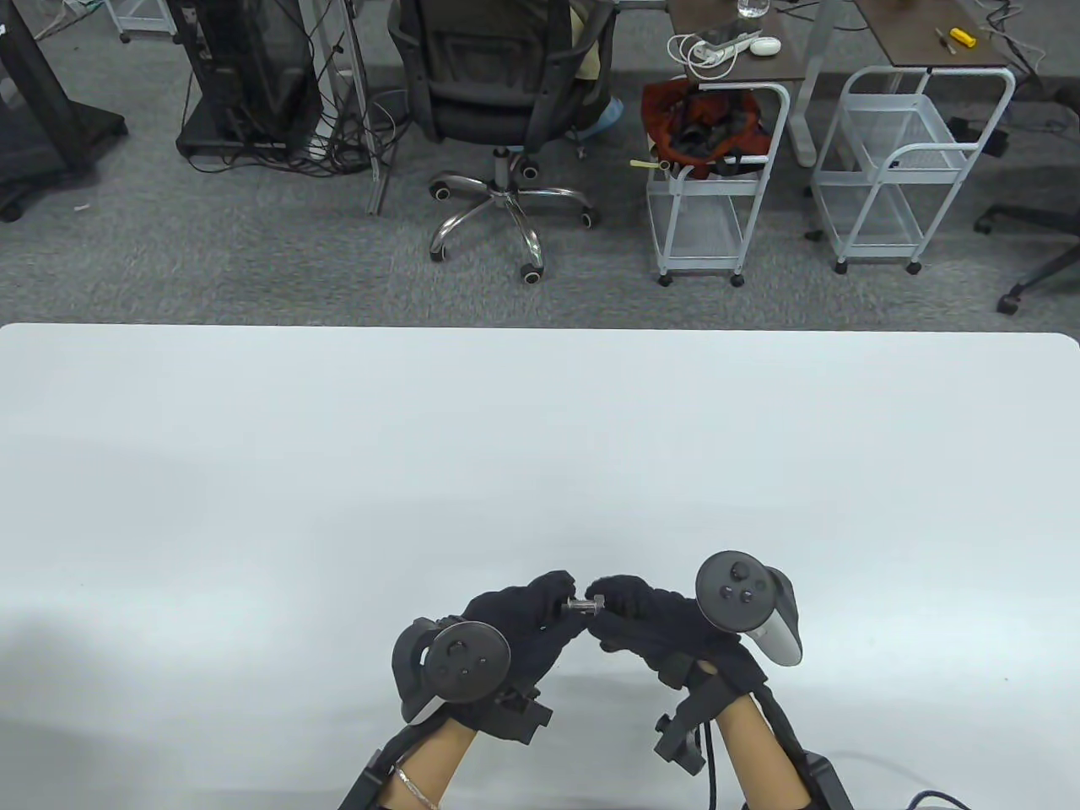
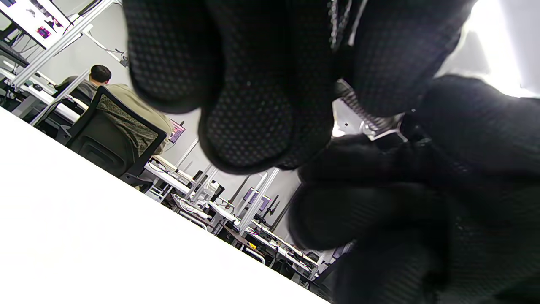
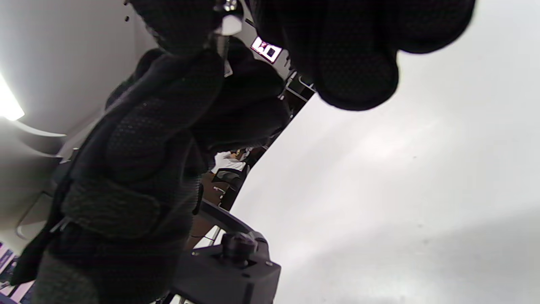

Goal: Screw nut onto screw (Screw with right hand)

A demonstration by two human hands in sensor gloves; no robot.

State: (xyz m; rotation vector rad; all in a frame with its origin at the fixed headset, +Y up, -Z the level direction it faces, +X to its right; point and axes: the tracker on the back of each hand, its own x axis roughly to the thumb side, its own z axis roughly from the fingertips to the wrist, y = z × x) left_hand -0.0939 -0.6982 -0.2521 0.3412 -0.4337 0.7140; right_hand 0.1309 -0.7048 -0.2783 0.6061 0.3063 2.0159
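Both gloved hands meet low over the white table [image 1: 540,439], near its front edge. My left hand [image 1: 561,604] pinches one end of a small metal screw [image 1: 577,607], which lies level between the hands. My right hand [image 1: 604,601] pinches the nut [image 1: 596,602] at the screw's other end. In the left wrist view the threaded shaft [image 2: 357,110] runs from my left fingers [image 2: 249,122] to the nut [image 2: 386,131] at the right hand's fingertips. In the right wrist view only a bit of metal [image 3: 230,22] shows between the fingers.
Beyond the table's far edge are an office chair [image 1: 498,93], two white wire carts [image 1: 717,194] and a desk [image 1: 742,51]. These stand on the floor, away from the hands.
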